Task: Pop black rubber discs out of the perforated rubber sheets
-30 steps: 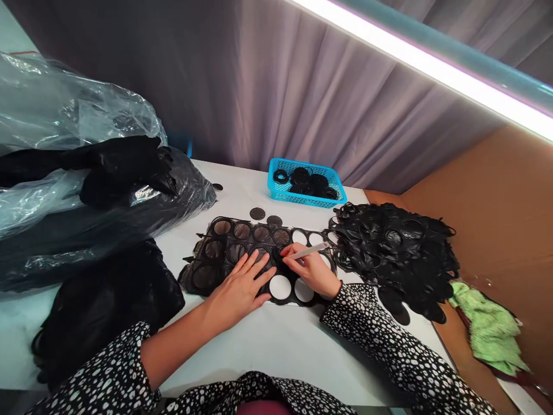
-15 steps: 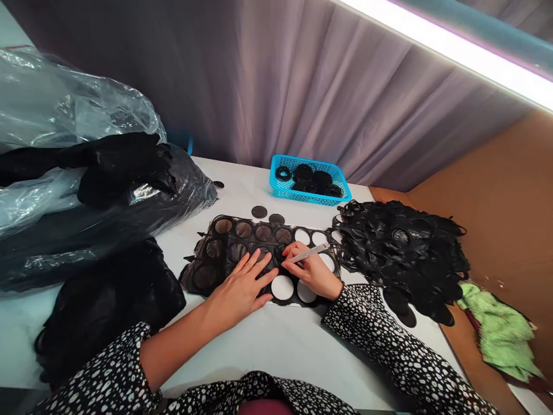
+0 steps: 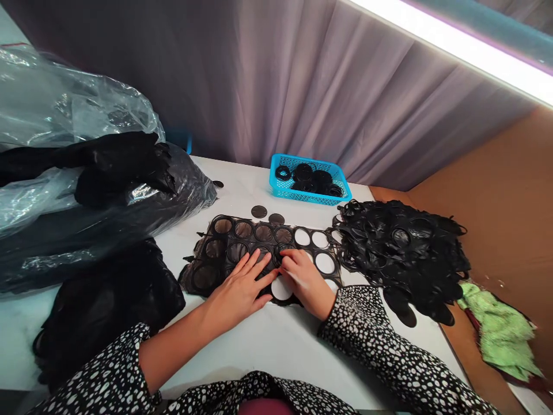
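Note:
A thin black sheet (image 3: 207, 275) with rows of ring-edged circles lies flat before me. Its left circles are filled with dark film; several at the right are open, with white showing through. My left hand (image 3: 242, 286) rests flat on the sheet, fingers spread, holding nothing. Just right of it, my right hand (image 3: 311, 286) is closed in a pinch over a circle at the sheet's middle. A slim whitish pen-like tool (image 3: 301, 282) is in its grip, partly hidden and blurred; its tip cannot be seen.
Loose dark discs (image 3: 259, 211) lie behind the sheet. A blue basket (image 3: 309, 197) holds black rings. A heap of black cut sheets (image 3: 401, 248) is at the right, beside a green cloth (image 3: 503, 328). Plastic bags (image 3: 108, 109) and a black bundle (image 3: 116, 305) fill the left.
My right hand has turned and shifted slightly left, swinging the tool from pointing up-right to lying against the hand. My left hand and the sheet stay in place.

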Demonstrator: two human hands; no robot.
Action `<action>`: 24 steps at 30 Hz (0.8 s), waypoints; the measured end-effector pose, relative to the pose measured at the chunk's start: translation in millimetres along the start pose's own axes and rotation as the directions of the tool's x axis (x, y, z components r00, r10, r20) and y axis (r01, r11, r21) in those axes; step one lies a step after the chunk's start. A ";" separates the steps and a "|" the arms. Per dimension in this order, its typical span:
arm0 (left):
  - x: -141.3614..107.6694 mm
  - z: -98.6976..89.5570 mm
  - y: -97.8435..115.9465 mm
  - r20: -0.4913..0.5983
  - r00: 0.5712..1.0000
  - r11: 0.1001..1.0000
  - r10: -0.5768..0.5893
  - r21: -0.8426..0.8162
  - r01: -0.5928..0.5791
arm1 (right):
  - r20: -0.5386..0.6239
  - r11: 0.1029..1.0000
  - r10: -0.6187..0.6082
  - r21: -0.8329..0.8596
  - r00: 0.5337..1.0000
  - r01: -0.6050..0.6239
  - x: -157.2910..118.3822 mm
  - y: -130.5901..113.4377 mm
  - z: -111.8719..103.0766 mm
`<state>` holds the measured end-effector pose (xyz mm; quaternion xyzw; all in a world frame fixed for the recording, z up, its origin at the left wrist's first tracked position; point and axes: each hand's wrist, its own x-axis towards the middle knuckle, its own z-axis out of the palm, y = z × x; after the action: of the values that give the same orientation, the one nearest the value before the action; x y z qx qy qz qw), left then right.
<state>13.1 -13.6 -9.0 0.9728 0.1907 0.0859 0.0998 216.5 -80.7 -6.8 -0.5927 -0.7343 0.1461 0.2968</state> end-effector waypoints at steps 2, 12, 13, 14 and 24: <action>0.2 0.0 -0.1 0.012 1.000 1.000 0.003 0.014 -0.003 | 0.018 0.995 -0.046 -0.093 0.999 0.047 -0.1 -3.1 6.7; -1.1 -5.7 1.0 -0.014 1.000 0.999 -0.008 -0.031 0.008 | -0.422 0.896 0.417 0.043 0.805 -0.442 16.6 58.7 -92.6; 2.1 -8.9 1.4 -0.017 1.000 0.999 -0.018 -0.028 0.017 | -0.424 0.904 0.396 0.025 0.815 -0.427 18.8 59.4 -98.4; 6.5 -11.6 1.6 -0.029 0.999 0.999 -0.029 -0.021 0.028 | -0.408 0.918 0.364 0.008 0.837 -0.396 22.5 58.1 -99.5; 35.0 9.2 -13.0 -0.070 0.991 0.994 -0.110 -0.001 0.110 | -0.010 0.994 0.020 0.108 1.000 -0.019 61.0 47.2 -14.3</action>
<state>42.3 10.3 -16.3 0.9573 0.2475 0.1141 0.0962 254.8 -12.3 -6.5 -0.5839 -0.7178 0.1850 0.3310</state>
